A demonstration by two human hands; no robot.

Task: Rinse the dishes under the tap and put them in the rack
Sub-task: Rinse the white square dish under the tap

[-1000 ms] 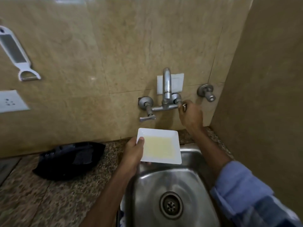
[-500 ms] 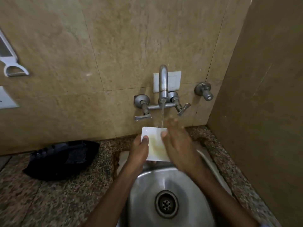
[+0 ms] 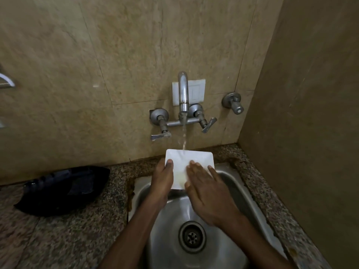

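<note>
A white square plate [image 3: 189,159] is held over the steel sink [image 3: 236,183], under a running stream from the wall tap [image 3: 183,94]. The water lands on the plate's far edge. My left hand [image 3: 162,176] grips the plate's left edge, thumb on top. My right hand [image 3: 206,185] lies flat on the plate's face with fingers spread, covering its lower right part. A yellowish smear shows on the plate between the two hands. No rack is in view.
Two lever handles [image 3: 160,135] [image 3: 208,124] flank the spout, and a separate wall valve [image 3: 234,103] sits to the right. A dark bag-like thing [image 3: 64,189] lies on the granite counter [image 3: 68,233] at left. A side wall closes the right. The drain [image 3: 192,236] is below.
My right hand left the right tap handle and came down flat onto the plate. Water now runs from the spout onto the plate. The left hand kept its grip.
</note>
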